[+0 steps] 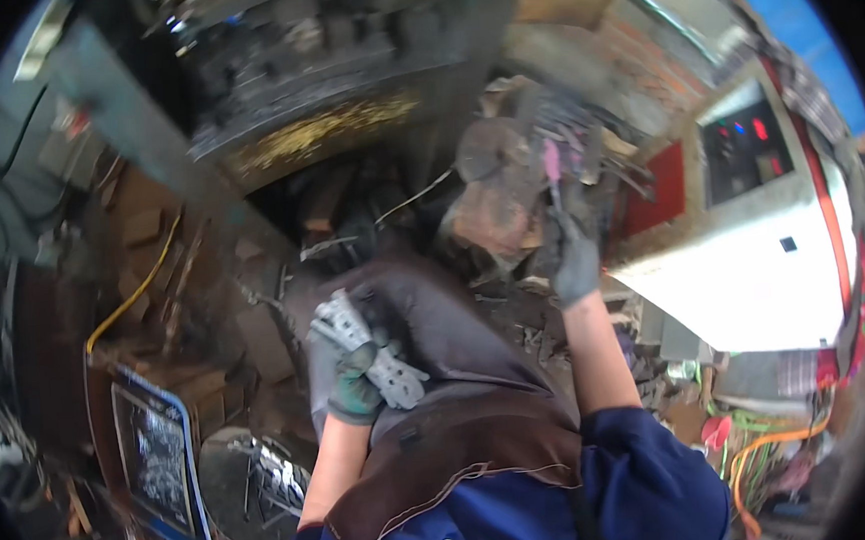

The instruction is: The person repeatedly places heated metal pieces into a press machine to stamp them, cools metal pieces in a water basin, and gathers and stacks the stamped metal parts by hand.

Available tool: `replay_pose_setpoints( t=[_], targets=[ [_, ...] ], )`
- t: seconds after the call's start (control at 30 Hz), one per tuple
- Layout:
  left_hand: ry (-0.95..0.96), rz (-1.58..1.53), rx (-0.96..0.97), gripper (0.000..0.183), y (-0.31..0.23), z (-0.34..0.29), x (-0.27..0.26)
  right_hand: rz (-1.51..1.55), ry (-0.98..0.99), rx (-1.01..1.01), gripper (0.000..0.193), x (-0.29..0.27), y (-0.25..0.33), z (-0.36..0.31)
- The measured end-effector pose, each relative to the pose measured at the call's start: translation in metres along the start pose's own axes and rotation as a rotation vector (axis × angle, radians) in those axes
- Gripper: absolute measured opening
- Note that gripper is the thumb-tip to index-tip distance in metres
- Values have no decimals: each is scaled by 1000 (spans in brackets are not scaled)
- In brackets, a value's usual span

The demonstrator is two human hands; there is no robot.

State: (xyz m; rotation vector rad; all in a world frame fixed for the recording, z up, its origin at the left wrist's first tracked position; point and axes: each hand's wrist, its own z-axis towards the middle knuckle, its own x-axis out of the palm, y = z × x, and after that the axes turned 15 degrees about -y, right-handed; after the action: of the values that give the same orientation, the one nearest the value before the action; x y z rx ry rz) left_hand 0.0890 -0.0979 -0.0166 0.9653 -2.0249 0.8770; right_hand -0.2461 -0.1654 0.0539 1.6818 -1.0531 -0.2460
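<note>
Silver-grey, elongated flat metal pieces with holes along them (pixel 393 375) lie bunched in the left hand, above the person's lap, their length slanting from upper left to lower right. The left hand, in a grey-green work glove (pixel 356 391), is closed around them, its fingers wrapped over the bundle near its middle. Beneath is a dark brown, leather-like apron with a pale stitched edge (pixel 484 432), spread over the thighs and belly, worn over a navy-blue short-sleeved shirt (pixel 657 475). Ahead and to the right, the right hand, in a dark grey work glove (pixel 578 260), is stretched out toward a cluttered heap; blur there hides its fingertips, so I cannot tell whether they are clamped on anything. Just beyond it stands a slim pink-handled tool (pixel 551 159), next to a grey round disc (pixel 491 148) and above a reddish-brown block (pixel 489 216). Right of that hand is a white metal cabinet with a dark display panel and a red patch (pixel 735 289). Straight ahead of the lap rises a large dark machine with a yellowish strip along its lower front (pixel 328 137). On the left, a yellow cable (pixel 143 290) curves down near a blue-rimmed rectangular panel (pixel 190 458), and an orange hose (pixel 765 440) lies at lower right.
</note>
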Motion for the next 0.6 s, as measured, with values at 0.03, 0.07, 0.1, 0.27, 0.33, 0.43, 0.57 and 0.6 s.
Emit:
replay_pose_setpoints(
  t=[0.03, 0.07, 0.1, 0.27, 0.33, 0.43, 0.57, 0.6],
  targets=[
    [-2, 32, 7, 42, 2, 3, 2, -72, 86, -81, 14, 20, 11, -17],
    [-6, 32, 22, 43, 3, 4, 3, -140, 164, -167, 14, 37, 21, -34],
    [-5, 39, 23, 44, 2, 2, 3, -383, 247, -751, 14, 63, 23, -40],
    [38, 20, -6, 45, 0, 4, -13, -195, 529, -121, 14, 227, 14, -41],
    [51, -8, -12, 43, 2, 6, -16, -210, 474, -183, 10, 279, 4, -34],
    [59, -32, -21, 39, 2, 6, -17, -299, 480, -141, 9, 320, 1, -27],
    [58, -26, -19, 37, 0, 3, -14, -298, 408, -105, 9, 346, -5, -20],
    [66, -37, -24, 38, -1, 2, -10, -301, 408, -104, 9, 349, -6, -11]
  ],
)
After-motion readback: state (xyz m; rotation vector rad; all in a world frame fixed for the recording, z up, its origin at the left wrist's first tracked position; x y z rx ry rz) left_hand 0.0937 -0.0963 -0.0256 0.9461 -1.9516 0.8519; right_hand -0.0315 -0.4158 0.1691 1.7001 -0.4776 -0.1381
